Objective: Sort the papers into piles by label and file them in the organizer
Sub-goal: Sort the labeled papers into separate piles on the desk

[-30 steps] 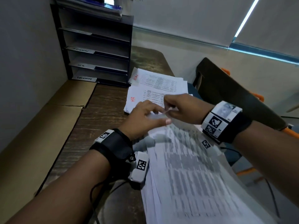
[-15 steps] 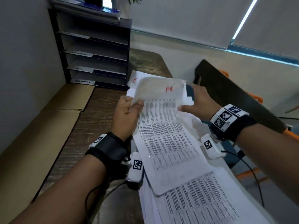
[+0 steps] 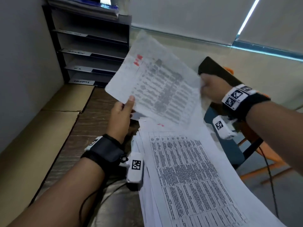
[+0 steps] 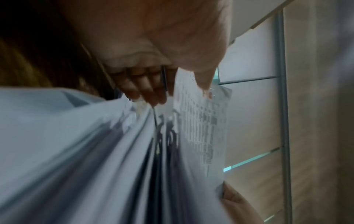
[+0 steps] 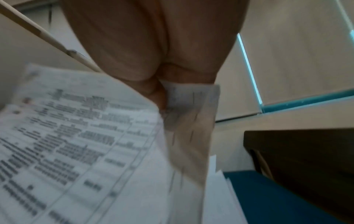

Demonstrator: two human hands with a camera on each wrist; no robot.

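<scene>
Your left hand (image 3: 121, 112) and right hand (image 3: 211, 89) each pinch a side of the sheet (image 3: 157, 84), raised over the stack (image 3: 188, 177) on the desk (image 3: 91, 122). Only your head view shows the organizer (image 3: 91, 51); the wrist views show pinching fingers (image 4: 153, 91).

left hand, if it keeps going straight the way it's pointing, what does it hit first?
Likely nothing on the desk. The left hand, pinching the lifted sheet, points up and ahead, roughly toward the organizer; its lower shelves look like first contact, though depth is unclear.
</scene>
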